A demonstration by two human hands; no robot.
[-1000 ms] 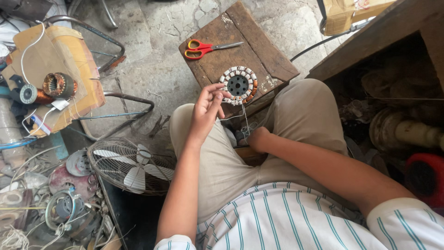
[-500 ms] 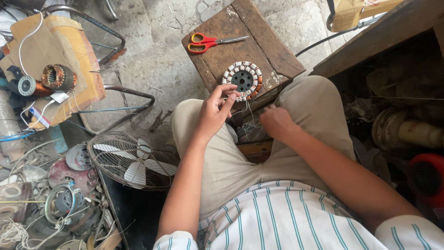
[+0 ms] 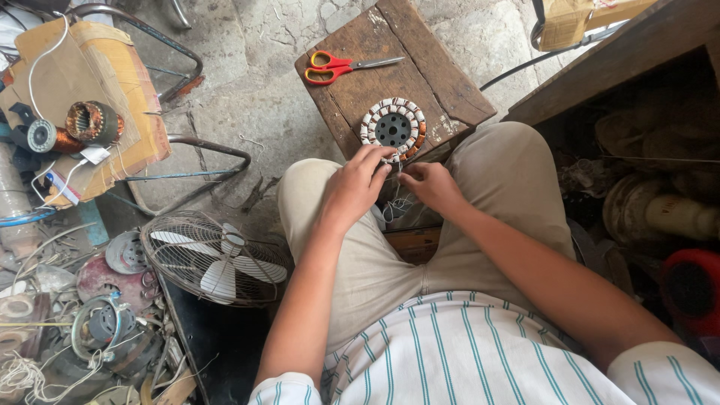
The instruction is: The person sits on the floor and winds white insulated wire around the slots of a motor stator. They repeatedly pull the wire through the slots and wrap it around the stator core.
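A round motor stator (image 3: 393, 129) with copper windings and white insulation lies on a small worn wooden stool (image 3: 442, 82) in front of my knees. My left hand (image 3: 355, 185) pinches at the stator's near edge, fingertips on the winding. My right hand (image 3: 429, 184) meets it from the right, fingers closed on thin wire leads that hang down between my legs. Red-handled scissors (image 3: 341, 67) rest at the stool's far left corner, apart from both hands.
A fan guard with white blades (image 3: 215, 258) lies on the floor at my left. A cardboard box (image 3: 90, 105) carries a copper coil (image 3: 92, 122) and wires. Motor parts and wire scraps (image 3: 75, 330) pile at lower left. A wooden bench (image 3: 615, 67) stands at right.
My right hand rose from my lap to the stator's near edge. My left hand stayed at the stator and closed in beside it. The view shifted slightly.
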